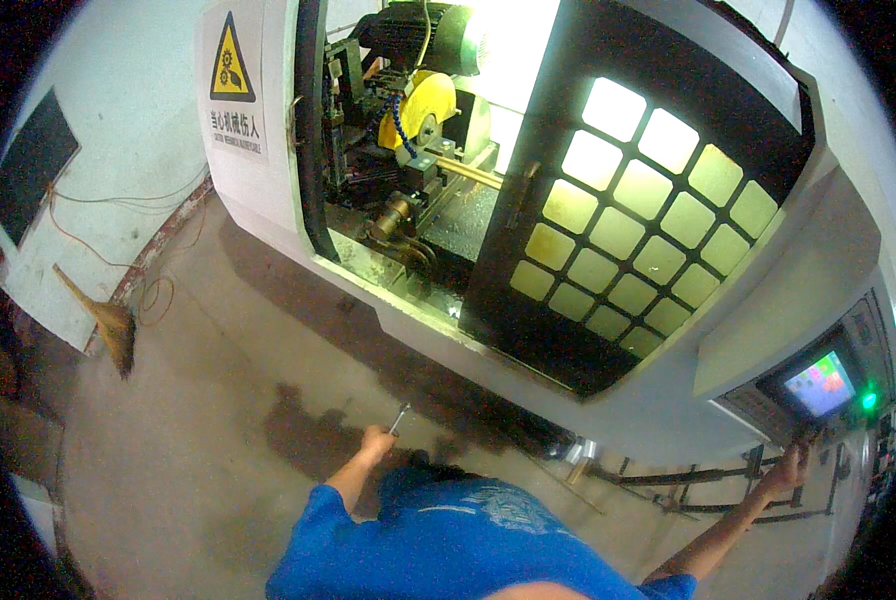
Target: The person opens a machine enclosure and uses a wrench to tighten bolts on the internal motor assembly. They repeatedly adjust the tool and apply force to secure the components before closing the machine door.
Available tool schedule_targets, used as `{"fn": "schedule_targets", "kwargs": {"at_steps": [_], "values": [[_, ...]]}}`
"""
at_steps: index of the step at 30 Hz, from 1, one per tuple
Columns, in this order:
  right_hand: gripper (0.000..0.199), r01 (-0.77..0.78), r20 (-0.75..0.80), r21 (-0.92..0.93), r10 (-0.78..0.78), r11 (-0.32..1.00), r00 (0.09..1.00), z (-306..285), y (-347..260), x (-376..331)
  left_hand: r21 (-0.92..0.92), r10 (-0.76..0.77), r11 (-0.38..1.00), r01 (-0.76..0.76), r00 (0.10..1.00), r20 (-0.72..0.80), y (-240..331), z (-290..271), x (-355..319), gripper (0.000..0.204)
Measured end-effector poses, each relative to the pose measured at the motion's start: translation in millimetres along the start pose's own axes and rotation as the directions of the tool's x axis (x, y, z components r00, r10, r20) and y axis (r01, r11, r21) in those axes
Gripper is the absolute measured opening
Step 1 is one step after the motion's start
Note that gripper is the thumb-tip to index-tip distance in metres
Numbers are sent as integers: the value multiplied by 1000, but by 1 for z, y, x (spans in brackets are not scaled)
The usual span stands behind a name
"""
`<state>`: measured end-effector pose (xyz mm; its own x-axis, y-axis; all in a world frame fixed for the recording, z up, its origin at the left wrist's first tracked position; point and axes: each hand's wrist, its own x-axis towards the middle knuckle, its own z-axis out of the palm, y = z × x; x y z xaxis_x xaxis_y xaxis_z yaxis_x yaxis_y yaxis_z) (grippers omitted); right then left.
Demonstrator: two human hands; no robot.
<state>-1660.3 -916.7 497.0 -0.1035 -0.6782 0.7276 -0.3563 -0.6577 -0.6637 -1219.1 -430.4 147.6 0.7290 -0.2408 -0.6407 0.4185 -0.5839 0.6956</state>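
My left hand (376, 441) is closed around a small metal wrench (401, 415), whose end points up and away over the floor. Far to the right, my right hand (791, 468) reaches up to the lower edge of a control panel (751, 405). Its fingertips are by the panel's controls, too small and blurred to show how they are bent or what they touch. The panel has a lit colour screen (821, 384) and a glowing green button (870, 401). Both hands are outside the large white machine cabinet (268, 205).
Through the cabinet's opening show a yellow wheel guard (433, 88), a dark motor (418, 38) and a yellow bar (468, 172). A dark door with windows (498, 285) covers the right side. A broom (115, 325) leans at left near loose cables (148, 290). Metal racks (688, 478) stand low right.
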Motion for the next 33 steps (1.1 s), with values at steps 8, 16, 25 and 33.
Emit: {"fn": "schedule_targets", "kwargs": {"at_steps": [8, 16, 25, 33], "values": [[20, 412, 95, -295, -402, 862, 911, -11, 35, 6, -3, -42, 999, 42, 999, -6, -4, 1, 3, 20], [20, 384, -15, -87, -387, 919, 922, -7, 33, 6, 21, -20, 1000, 20, 999, -32, 1, 0, -3, 19], [23, -26, -134, 148, 46, 989, 990, 11, -12, -3, -38, -21, 999, 20, 1000, -14, -7, -1, 2, 15], [20, 379, 19, -320, -394, 868, 919, -3, 6, 0, -27, 2, 1000, -3, 999, -40, -10, 0, 0, 18]]}}
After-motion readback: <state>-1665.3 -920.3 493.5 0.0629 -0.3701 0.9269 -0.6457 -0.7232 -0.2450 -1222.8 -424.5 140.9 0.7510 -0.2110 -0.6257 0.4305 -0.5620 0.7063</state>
